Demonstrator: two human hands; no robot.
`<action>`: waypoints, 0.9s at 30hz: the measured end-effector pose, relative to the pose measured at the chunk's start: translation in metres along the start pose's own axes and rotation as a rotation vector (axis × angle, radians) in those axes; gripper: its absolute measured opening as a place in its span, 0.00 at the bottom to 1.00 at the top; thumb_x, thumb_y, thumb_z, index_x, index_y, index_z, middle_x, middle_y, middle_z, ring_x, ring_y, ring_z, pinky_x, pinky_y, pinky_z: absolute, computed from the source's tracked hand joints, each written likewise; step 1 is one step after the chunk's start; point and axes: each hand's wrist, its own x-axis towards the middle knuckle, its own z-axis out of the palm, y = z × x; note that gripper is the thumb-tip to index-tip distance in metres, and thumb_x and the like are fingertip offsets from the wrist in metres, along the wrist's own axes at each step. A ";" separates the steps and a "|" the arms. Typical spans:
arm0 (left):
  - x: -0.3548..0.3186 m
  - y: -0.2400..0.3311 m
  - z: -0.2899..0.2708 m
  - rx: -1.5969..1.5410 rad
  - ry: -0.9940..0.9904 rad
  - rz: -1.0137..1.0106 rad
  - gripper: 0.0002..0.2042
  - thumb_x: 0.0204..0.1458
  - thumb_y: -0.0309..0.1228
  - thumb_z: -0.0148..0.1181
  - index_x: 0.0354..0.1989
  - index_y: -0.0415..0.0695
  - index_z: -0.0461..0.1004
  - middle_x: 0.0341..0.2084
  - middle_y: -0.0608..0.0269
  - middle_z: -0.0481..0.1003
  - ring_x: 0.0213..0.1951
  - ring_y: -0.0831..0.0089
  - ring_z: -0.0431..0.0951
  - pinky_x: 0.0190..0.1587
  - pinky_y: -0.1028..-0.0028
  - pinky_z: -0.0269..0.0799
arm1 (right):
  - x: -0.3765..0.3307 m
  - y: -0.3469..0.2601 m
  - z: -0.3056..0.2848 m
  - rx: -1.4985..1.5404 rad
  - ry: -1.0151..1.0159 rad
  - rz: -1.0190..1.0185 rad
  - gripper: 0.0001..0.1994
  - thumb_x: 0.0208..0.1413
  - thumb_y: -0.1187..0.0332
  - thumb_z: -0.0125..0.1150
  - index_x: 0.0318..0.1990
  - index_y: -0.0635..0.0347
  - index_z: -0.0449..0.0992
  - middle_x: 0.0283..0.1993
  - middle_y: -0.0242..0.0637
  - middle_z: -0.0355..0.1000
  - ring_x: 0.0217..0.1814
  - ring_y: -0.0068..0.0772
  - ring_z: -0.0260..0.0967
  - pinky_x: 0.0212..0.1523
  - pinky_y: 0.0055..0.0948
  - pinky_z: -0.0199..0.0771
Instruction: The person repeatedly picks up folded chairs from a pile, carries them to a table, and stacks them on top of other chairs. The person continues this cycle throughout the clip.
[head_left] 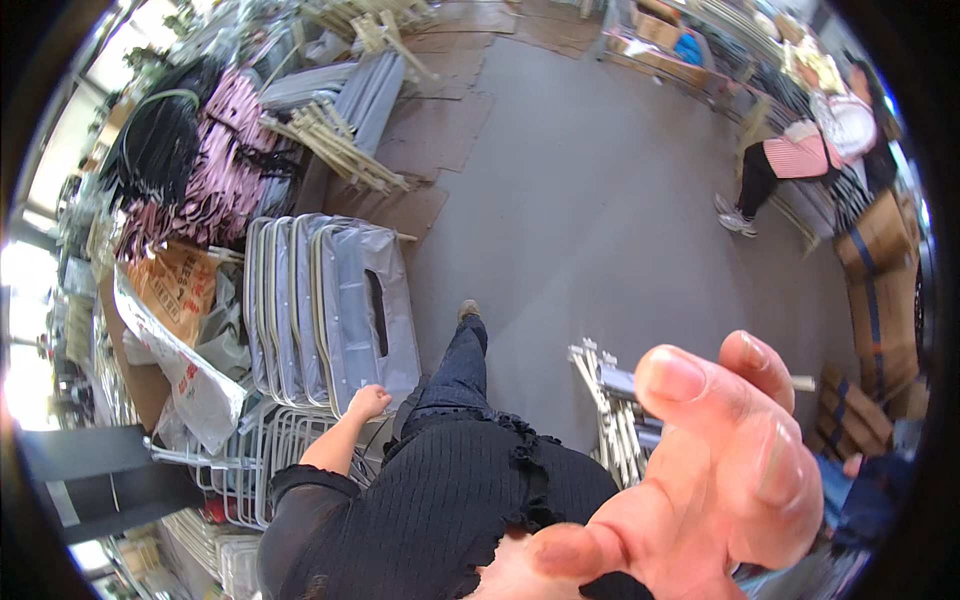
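My right hand (720, 455) is raised close to the camera and looks very large. Its fingers are bent and spread apart, with nothing held in them. My left hand (370, 402) hangs low at my left side, its fingers curled in a loose fist; nothing sticks out of it. It is nearest to a row of grey fabric panels on tubular metal frames (335, 300), in front of their lower edge. Whether it touches them I cannot tell. Beneath my right hand, partly hidden by it, lies a bundle of cream-coloured metal bars (622, 430).
White tube frames (285, 455) stand at my left, beside plastic wrapping (190, 375). Pink and black strips (225, 150) hang over a pile farther left. Grey floor (570, 180) stretches ahead. A person (815, 145) stands far right, near cardboard boxes (885, 290).
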 end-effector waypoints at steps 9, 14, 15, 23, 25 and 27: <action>0.118 0.001 -0.120 -0.117 0.111 -0.153 0.16 0.43 0.42 0.54 0.32 0.42 0.76 0.33 0.51 0.75 0.41 0.55 0.74 0.46 0.62 0.68 | 0.109 0.216 0.153 -0.069 -0.236 -0.179 0.24 0.48 0.70 0.59 0.50 0.66 0.56 0.50 0.51 0.62 0.44 0.44 0.68 0.47 0.42 0.67; 0.223 0.036 -0.241 -0.266 0.299 -0.152 0.13 0.44 0.39 0.55 0.33 0.43 0.76 0.32 0.53 0.76 0.39 0.58 0.75 0.43 0.65 0.69 | 0.081 0.344 0.228 0.018 -0.398 0.527 0.21 0.45 0.72 0.58 0.51 0.62 0.67 0.48 0.44 0.66 0.49 0.43 0.64 0.48 0.36 0.64; 0.250 0.045 -0.262 -0.263 0.339 -0.138 0.13 0.45 0.39 0.56 0.33 0.43 0.76 0.32 0.54 0.76 0.38 0.60 0.76 0.42 0.66 0.70 | 0.073 0.372 0.235 0.007 -0.422 0.588 0.19 0.46 0.72 0.57 0.49 0.62 0.68 0.46 0.44 0.66 0.47 0.42 0.66 0.47 0.36 0.65; 0.428 0.112 -0.429 -0.539 0.532 -0.128 0.13 0.44 0.39 0.57 0.32 0.42 0.76 0.30 0.55 0.76 0.36 0.63 0.76 0.41 0.68 0.70 | 0.123 0.584 0.320 0.043 -0.642 0.764 0.13 0.47 0.72 0.56 0.42 0.61 0.71 0.40 0.40 0.68 0.35 0.36 0.69 0.38 0.32 0.69; 0.459 0.125 -0.457 -0.641 0.563 -0.170 0.13 0.44 0.39 0.58 0.33 0.42 0.75 0.31 0.56 0.76 0.36 0.65 0.76 0.41 0.69 0.70 | 0.145 0.632 0.366 0.173 -0.675 0.803 0.11 0.49 0.71 0.55 0.41 0.62 0.72 0.38 0.40 0.69 0.35 0.35 0.70 0.38 0.30 0.70; 0.498 0.132 -0.490 -0.765 0.608 -0.192 0.15 0.44 0.39 0.59 0.35 0.41 0.75 0.32 0.57 0.76 0.37 0.67 0.76 0.42 0.70 0.69 | 0.169 0.676 0.418 0.317 -0.718 0.867 0.10 0.50 0.70 0.55 0.40 0.63 0.72 0.38 0.40 0.70 0.36 0.34 0.71 0.39 0.29 0.70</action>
